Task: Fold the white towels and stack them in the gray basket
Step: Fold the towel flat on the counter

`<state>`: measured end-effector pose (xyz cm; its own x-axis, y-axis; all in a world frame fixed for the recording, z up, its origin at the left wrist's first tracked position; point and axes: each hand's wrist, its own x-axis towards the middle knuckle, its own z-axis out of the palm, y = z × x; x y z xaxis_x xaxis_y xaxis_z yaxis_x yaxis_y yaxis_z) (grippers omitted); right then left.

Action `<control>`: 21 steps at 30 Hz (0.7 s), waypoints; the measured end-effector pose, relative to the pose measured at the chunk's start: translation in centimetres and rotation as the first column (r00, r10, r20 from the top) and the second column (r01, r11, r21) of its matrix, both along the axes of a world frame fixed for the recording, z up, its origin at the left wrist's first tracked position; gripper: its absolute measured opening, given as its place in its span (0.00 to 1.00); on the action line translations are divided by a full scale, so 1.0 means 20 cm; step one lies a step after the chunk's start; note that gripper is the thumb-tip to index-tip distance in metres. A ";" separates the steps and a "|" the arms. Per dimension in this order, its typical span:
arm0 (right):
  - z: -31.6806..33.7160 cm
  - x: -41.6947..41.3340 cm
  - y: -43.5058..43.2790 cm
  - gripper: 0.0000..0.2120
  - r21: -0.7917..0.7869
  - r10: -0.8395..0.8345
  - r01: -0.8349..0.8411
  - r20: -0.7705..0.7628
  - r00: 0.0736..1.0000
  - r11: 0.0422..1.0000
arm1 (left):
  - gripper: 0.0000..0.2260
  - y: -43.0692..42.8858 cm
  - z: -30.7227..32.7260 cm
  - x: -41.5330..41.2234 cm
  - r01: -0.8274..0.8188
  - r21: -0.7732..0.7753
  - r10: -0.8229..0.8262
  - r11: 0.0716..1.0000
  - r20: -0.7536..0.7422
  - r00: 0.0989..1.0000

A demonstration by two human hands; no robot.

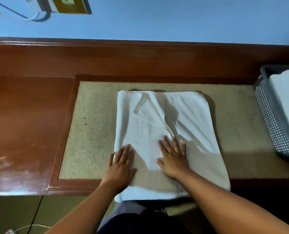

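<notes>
Reddish-brown wooden desk [30, 115], glossy, scuffed toward the left. A beige speckled inset panel [89, 132] sat in its top inside a raised wood border. A white towel [191, 119] lay folded on the panel, creased down the middle, its near edge overhanging the desk front. A gray perforated basket [268, 119] stood at the right end, partly out of frame, apart from the towel.

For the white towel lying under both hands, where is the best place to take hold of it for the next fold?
Take the near edge of the white towel at its two corners, coming from the person's side. That edge overhangs the table front, so fingers can likely slip under it, while the rest lies flat.
</notes>
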<state>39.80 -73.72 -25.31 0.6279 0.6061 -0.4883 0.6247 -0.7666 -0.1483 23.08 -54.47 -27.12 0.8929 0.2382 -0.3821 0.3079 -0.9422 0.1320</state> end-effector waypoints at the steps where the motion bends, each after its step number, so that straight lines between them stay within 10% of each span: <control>1: -0.01 0.05 0.04 0.36 -0.001 -0.036 0.036 -0.011 0.999 0.999 | 0.34 0.05 -0.01 0.06 0.000 -0.001 0.000 1.000 0.015 1.000; 16: -0.05 0.99 0.70 0.40 0.118 -0.289 0.279 0.075 0.955 0.953 | 0.52 0.70 -0.08 1.12 -0.061 0.070 0.059 0.996 0.031 0.998; 21: 0.00 1.06 0.77 0.42 0.368 -0.658 0.697 -0.246 0.712 0.616 | 0.44 0.60 -0.10 1.11 -0.077 0.088 0.073 0.993 0.047 0.996</control>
<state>60.99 -58.37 -25.27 0.9131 0.1717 -0.3699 -0.0763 -0.8190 -0.5687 45.23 -42.40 -29.16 0.8866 0.3370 -0.3169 0.3742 -0.9252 0.0629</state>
